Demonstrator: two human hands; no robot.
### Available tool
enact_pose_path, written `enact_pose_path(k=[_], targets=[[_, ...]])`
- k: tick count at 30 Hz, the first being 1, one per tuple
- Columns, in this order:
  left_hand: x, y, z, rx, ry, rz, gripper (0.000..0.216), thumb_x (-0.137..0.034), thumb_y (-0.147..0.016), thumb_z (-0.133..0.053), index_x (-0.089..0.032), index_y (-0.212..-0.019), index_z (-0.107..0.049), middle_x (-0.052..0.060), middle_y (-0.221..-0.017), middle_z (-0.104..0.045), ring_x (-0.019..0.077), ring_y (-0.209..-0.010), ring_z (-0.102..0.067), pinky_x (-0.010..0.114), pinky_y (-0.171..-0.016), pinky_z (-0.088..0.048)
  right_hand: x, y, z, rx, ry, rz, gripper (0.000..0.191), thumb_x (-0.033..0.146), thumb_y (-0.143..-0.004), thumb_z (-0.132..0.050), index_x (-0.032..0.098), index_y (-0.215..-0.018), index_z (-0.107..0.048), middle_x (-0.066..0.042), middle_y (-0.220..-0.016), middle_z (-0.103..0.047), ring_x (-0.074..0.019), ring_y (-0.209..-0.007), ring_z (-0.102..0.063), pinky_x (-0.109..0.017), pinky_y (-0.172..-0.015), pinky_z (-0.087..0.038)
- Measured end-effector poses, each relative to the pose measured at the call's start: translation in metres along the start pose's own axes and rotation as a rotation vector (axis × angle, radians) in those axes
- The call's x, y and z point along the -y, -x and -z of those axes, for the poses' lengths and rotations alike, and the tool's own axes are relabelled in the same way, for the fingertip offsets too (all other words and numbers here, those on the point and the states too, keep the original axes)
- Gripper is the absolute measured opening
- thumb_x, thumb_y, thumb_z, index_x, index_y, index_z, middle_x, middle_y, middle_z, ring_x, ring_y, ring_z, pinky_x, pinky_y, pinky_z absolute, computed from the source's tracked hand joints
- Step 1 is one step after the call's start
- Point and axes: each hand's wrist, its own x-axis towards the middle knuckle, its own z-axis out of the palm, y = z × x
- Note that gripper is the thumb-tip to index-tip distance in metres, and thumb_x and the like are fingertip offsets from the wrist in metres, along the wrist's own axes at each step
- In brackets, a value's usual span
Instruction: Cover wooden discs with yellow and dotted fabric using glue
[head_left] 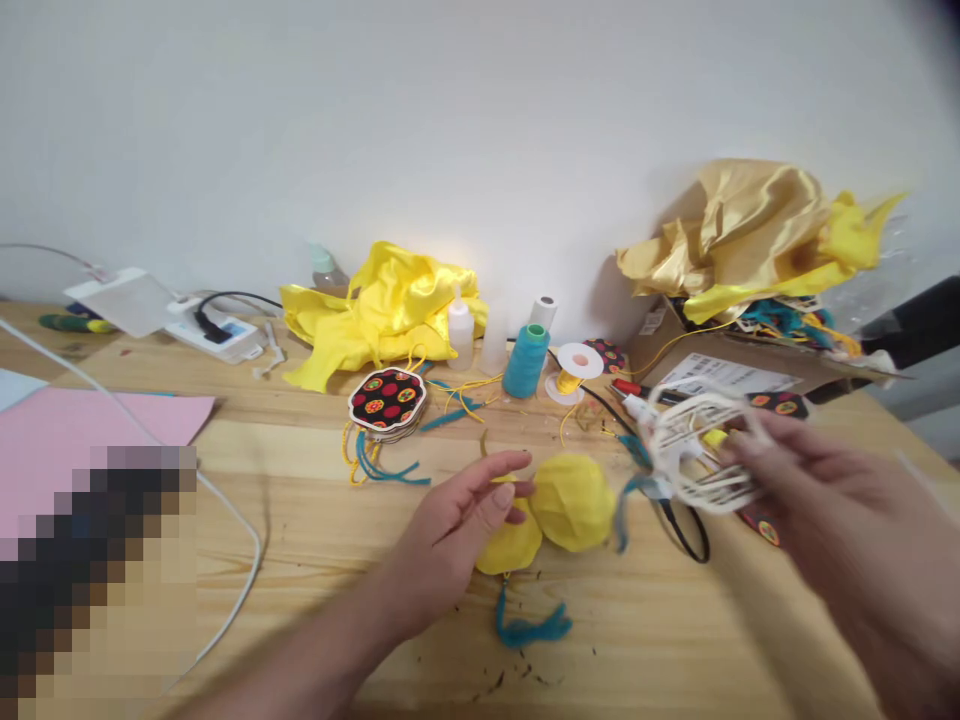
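Observation:
My right hand (pixel 825 490) pinches a pale openwork lattice frame (pixel 679 425) above the table's right side. Something small and yellow shows by its thumb, and a blurred blue tassel (pixel 624 515) hangs at the frame's left. Over two rounded yellow fabric pieces is my left hand (pixel 457 530), its fingers loosely curved and apart. It overlaps the left yellow piece (pixel 517 550); the right yellow piece (pixel 574 502) lies beside its fingertips. From the left piece a blue tassel (pixel 529 628) trails toward me on the wood.
A stack of dark patterned pieces (pixel 386 400) with tassels lies behind my left hand. Farther back are yellow satin (pixel 382 310), a squeeze bottle (pixel 460 330), a blue thread cone (pixel 526 362), and a yellow thread spool (pixel 577 365). A cardboard box (pixel 675 350) holds fabric. A white cable (pixel 244 520) crosses the left.

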Motion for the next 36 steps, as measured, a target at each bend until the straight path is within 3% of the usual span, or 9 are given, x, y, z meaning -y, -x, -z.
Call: enact_pose_path(k=[3, 9, 14, 18, 21, 25, 29, 33, 36], targets=[[0.001, -0.002, 0.0, 0.074, 0.202, 0.048, 0.035, -0.038, -0.091, -0.05, -0.023, -0.123, -0.055, 0.009, -0.131, -0.056, 0.0247, -0.114, -0.057, 0.037, -0.087, -0.052, 0.009, 0.011, -0.05, 0.28, -0.187, -0.077, 0.044, 0.043, -0.068, -0.074, 0.018, -0.103, -0.066, -0.004, -0.071, -0.066, -0.0129, -0.054, -0.054, -0.022, -0.044, -0.041], [-0.004, -0.008, 0.005, 0.06, 0.323, 0.02, 0.03, -0.032, -0.087, -0.058, -0.023, -0.115, -0.061, 0.005, -0.109, -0.068, 0.0155, -0.09, -0.065, 0.025, -0.073, -0.054, 0.01, 0.022, -0.087, 0.429, -0.202, -0.147, 0.048, 0.045, -0.068, -0.071, 0.016, -0.105, -0.065, -0.001, -0.065, -0.063, -0.0103, -0.05, -0.048, -0.022, -0.045, -0.036], [-0.012, -0.008, 0.0, -0.007, 0.193, 0.118, 0.029, -0.023, -0.08, -0.067, -0.018, -0.108, -0.065, 0.001, -0.081, -0.072, 0.0081, -0.06, -0.06, 0.019, -0.057, -0.051, 0.009, 0.027, -0.09, 0.5, -0.117, -0.088, 0.043, 0.046, -0.073, -0.063, 0.017, -0.104, -0.068, -0.001, -0.065, -0.063, -0.0118, -0.052, -0.049, -0.023, -0.046, -0.038], [-0.013, -0.009, 0.002, -0.08, 0.155, 0.128, 0.016, -0.024, -0.078, -0.067, -0.014, -0.09, -0.069, 0.003, -0.076, -0.072, 0.0094, -0.059, -0.061, 0.019, -0.054, -0.051, 0.007, 0.028, -0.079, 0.464, 0.108, 0.061, 0.046, 0.049, -0.086, -0.045, 0.016, -0.11, -0.066, -0.004, -0.071, -0.064, -0.0148, -0.056, -0.054, -0.027, -0.051, -0.045], [-0.012, -0.013, 0.007, -0.231, 0.268, 0.059, 0.016, -0.023, -0.076, -0.069, -0.014, -0.089, -0.068, 0.003, -0.079, -0.072, 0.0105, -0.065, -0.063, 0.016, -0.054, -0.05, -0.002, 0.03, -0.062, 0.452, 0.406, 0.257, 0.045, 0.04, -0.086, -0.049, 0.019, -0.126, -0.056, -0.008, -0.103, -0.066, -0.0218, -0.083, -0.062, -0.037, -0.074, -0.051], [-0.013, -0.016, 0.013, -0.363, 0.411, 0.058, 0.02, -0.02, -0.071, -0.073, -0.013, -0.088, -0.067, 0.004, -0.074, -0.072, 0.0112, -0.064, -0.064, 0.016, -0.052, -0.051, -0.018, 0.042, -0.048, 0.646, 0.742, 0.44, 0.063, 0.02, -0.076, -0.063, 0.019, -0.136, -0.045, -0.01, -0.136, -0.049, -0.0298, -0.125, -0.042, -0.05, -0.107, -0.032], [-0.012, -0.016, 0.012, -0.371, 0.432, 0.084, 0.02, -0.019, -0.071, -0.073, -0.013, -0.089, -0.066, 0.004, -0.074, -0.072, 0.0107, -0.062, -0.064, 0.016, -0.05, -0.051, -0.023, 0.049, -0.051, 0.683, 0.87, 0.38, 0.065, 0.014, -0.075, -0.062, 0.018, -0.137, -0.044, -0.012, -0.136, -0.048, -0.0303, -0.126, -0.04, -0.049, -0.106, -0.034], [-0.011, -0.017, 0.012, -0.357, 0.431, 0.098, 0.021, -0.018, -0.071, -0.073, -0.013, -0.09, -0.067, 0.004, -0.075, -0.073, 0.0105, -0.062, -0.064, 0.016, -0.05, -0.051, -0.022, 0.046, -0.053, 0.637, 0.814, 0.337, 0.072, 0.016, -0.068, -0.07, 0.018, -0.135, -0.044, -0.012, -0.124, -0.052, -0.0308, -0.119, -0.045, -0.048, -0.101, -0.039], [-0.011, -0.018, 0.013, -0.359, 0.412, 0.113, 0.021, -0.019, -0.071, -0.073, -0.012, -0.09, -0.067, 0.005, -0.076, -0.073, 0.0102, -0.062, -0.064, 0.016, -0.05, -0.052, -0.022, 0.043, -0.051, 0.612, 0.704, 0.325, 0.047, 0.018, -0.069, -0.07, 0.021, -0.114, -0.058, -0.009, -0.109, -0.057, -0.0266, -0.105, -0.053, -0.043, -0.091, -0.045]])
